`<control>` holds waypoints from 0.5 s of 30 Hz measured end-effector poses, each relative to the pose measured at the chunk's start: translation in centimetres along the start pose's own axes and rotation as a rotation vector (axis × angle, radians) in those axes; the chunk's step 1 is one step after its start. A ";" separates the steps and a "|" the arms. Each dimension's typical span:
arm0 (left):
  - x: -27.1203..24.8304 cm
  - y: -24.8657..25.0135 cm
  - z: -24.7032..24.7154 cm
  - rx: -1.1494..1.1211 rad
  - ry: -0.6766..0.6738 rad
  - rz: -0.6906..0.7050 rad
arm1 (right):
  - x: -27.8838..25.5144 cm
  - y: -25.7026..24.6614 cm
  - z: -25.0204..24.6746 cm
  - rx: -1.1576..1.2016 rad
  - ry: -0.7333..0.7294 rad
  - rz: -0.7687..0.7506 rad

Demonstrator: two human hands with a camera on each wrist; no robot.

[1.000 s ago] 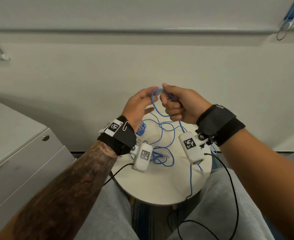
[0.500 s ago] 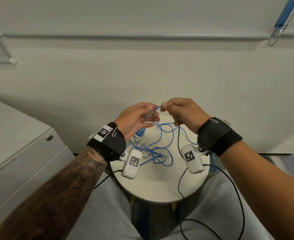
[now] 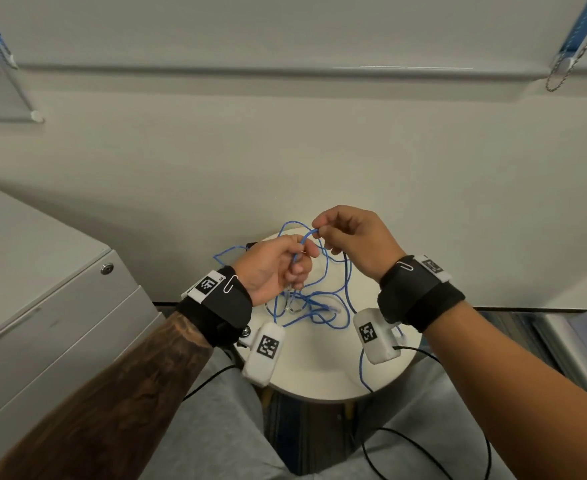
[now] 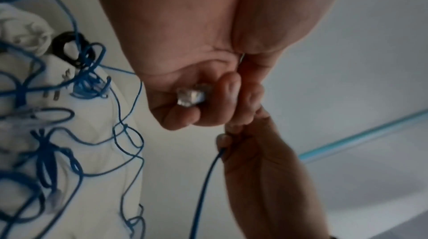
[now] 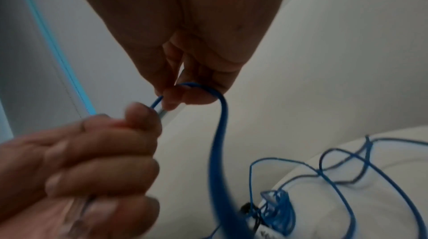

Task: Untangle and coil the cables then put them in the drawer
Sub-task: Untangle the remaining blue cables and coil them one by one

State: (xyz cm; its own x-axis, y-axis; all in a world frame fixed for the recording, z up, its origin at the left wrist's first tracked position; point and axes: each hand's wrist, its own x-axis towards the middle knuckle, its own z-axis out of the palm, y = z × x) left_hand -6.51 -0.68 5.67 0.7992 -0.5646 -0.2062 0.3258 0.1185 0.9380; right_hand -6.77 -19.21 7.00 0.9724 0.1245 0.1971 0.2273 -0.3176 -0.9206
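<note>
Cable in hand: a thin blue cable (image 3: 306,237) runs in a short span between both hands, held up over the small round bench (image 3: 323,375).
Left hand: the left hand (image 3: 274,268) has its fingers curled round the cable's end; the left wrist view shows the clear plug (image 4: 191,95) clamped in the fist.
Right hand: the right hand (image 3: 352,237) pinches the same cable between thumb and fingertip just beside the left, and from that pinch the cable bends over and drops toward the bench.
Change: a second ago the right hand held a raised open loop with the left hand loosely beside it; half a second ago the two hands met fingertip to fingertip. Now the left hand has closed on the end and sits lower and nearer the body.
Meaning: I judge one cable end has been found and secured, so feeding it out of the tangle and coiling can start from here.
Remaining cables: a blue tangle (image 3: 302,306) lies knotted on the bench below the hands, one strand trailing over its near edge.
Drawer: the grey cabinet's drawers (image 3: 60,327) at the left are shut; nothing is stowed.
</note>
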 end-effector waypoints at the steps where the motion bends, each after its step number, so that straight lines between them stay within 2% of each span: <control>1: -0.2 0.1 0.1 -0.070 -0.023 0.005 | -0.1 0.4 0.5 0.012 0.015 0.001; 5: -0.1 0.7 -0.1 -0.289 -0.018 0.091 | -1.2 2.0 2.3 0.136 0.008 0.106; 9: 0.5 1.3 -0.7 -0.419 0.067 0.189 | -3.7 3.3 4.7 0.015 -0.111 0.209; 15: 1.3 -0.4 -1.8 -0.280 0.217 0.227 | -5.1 1.5 4.3 -0.166 -0.155 0.094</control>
State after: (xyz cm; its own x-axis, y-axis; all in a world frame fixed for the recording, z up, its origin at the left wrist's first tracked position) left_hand -4.67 -0.03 4.54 0.9446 -0.3171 -0.0848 0.2298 0.4543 0.8607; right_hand -11.59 -16.29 3.22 0.9729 0.2261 0.0476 0.1544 -0.4829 -0.8619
